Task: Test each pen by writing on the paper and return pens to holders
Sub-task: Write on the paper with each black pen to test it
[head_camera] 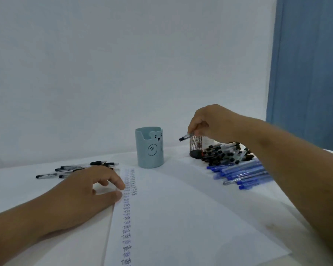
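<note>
Fingers point(195, 129) of my right hand point(215, 121) pinched a black-capped pen point(186, 137) above the mesh holder point(196, 146).
My left hand point(85, 191) lay flat, fingers loosely spread, pinning the paper point(181, 217). A long column of "Test" scrawls suggested many pens were tried, yet black pens point(223, 153) and blue pens point(240, 174) lay piled on the counter point(17, 185), and the bear holder point(150, 147) looked empty.
</note>
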`<state>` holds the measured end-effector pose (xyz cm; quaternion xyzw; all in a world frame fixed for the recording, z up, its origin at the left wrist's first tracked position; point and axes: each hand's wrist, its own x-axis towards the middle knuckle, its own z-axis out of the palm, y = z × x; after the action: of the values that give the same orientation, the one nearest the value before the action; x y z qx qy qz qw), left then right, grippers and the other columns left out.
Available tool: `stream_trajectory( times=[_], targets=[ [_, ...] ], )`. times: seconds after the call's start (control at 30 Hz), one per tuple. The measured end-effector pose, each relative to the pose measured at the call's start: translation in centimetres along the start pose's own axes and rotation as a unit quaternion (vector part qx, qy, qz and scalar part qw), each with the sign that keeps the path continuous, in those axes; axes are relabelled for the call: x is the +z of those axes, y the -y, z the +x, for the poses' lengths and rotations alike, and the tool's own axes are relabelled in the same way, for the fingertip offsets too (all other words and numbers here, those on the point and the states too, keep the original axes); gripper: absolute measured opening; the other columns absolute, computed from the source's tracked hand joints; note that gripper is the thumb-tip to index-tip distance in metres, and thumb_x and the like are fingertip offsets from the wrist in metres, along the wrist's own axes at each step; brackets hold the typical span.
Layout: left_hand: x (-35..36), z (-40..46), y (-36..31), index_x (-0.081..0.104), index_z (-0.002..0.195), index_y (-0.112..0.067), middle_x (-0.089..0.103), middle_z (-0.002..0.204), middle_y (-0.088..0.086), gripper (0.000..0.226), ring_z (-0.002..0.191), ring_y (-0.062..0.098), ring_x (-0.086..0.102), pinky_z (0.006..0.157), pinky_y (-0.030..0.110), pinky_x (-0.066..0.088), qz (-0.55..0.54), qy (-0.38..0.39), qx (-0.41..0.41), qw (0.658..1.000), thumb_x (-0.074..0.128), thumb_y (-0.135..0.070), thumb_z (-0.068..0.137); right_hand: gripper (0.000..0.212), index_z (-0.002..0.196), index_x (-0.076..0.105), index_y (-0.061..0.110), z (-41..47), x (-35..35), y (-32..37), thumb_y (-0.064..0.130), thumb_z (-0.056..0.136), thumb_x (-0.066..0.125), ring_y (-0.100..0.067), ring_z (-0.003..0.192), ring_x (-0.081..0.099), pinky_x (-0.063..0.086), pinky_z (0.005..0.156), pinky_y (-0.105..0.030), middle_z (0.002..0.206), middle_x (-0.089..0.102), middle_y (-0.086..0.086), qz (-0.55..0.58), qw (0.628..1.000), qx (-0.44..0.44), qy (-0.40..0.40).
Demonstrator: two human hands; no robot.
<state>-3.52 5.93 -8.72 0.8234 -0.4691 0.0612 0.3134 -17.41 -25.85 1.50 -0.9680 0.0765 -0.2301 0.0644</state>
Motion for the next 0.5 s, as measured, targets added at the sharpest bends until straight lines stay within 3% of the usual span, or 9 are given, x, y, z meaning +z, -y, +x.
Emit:
stream_trajectory(
  times=[0.1,0.23,0.33,0.4,0.5],
  targets=[
    [0.1,-0.1,0.4,0.067,0.100,-0.056,0.060,0.115,-0.036,0.028,0.106,-0.012,0.054,0.082,0.023,0.046,0.002,0.002,0.016,1.000,0.075,-0.035,0.084,0.021,0.098,0.079,0.023,-0.4,-1.2,-2.6,0.005,0.089,0.071,0.000,0.075,0.061,0.046,0.071,-0.019,0.082,0.069,0.016,0.011,0.999,0.048,0.013],
    [0.4,0.2,0.9,0.069,0.098,-0.057,0.063,0.112,-0.035,0.030,0.103,-0.011,0.055,0.081,0.023,0.047,0.001,-0.005,0.020,1.000,0.077,-0.033,0.083,0.026,0.101,0.078,0.019,-0.9,-1.7,-4.9,-0.001,0.087,0.070,-0.010,0.083,0.065,0.051,0.077,-0.025,0.090,0.073,0.004,0.000,0.997,0.073,0.027],
    [0.7,0.4,1.2,0.070,0.094,-0.057,0.065,0.108,-0.034,0.030,0.102,-0.010,0.057,0.078,0.017,0.047,0.006,-0.007,0.027,1.000,0.079,-0.031,0.082,0.033,0.100,0.078,0.020,-1.3,-1.4,-5.7,-0.007,0.087,0.063,-0.010,0.083,0.067,0.053,0.070,-0.020,0.093,0.075,0.001,0.002,0.993,0.103,0.052],
    [0.7,0.4,1.4,0.070,0.094,-0.058,0.066,0.108,-0.034,0.030,0.102,-0.010,0.057,0.079,0.018,0.047,0.013,-0.008,0.026,1.000,0.079,-0.032,0.082,0.043,0.096,0.077,0.023,-1.5,-1.1,-6.1,-0.011,0.085,0.054,-0.012,0.086,0.070,0.056,0.071,-0.023,0.094,0.075,-0.002,0.007,0.991,0.120,0.063],
    [0.7,0.5,1.7,0.070,0.092,-0.058,0.066,0.107,-0.034,0.029,0.101,-0.010,0.056,0.076,0.014,0.044,0.017,-0.003,0.030,0.999,0.079,-0.032,0.082,0.047,0.096,0.078,0.023,-1.5,-0.9,-6.3,-0.012,0.084,0.048,-0.013,0.084,0.071,0.050,0.058,-0.018,0.091,0.075,-0.003,0.007,0.990,0.128,0.059]
  ],
)
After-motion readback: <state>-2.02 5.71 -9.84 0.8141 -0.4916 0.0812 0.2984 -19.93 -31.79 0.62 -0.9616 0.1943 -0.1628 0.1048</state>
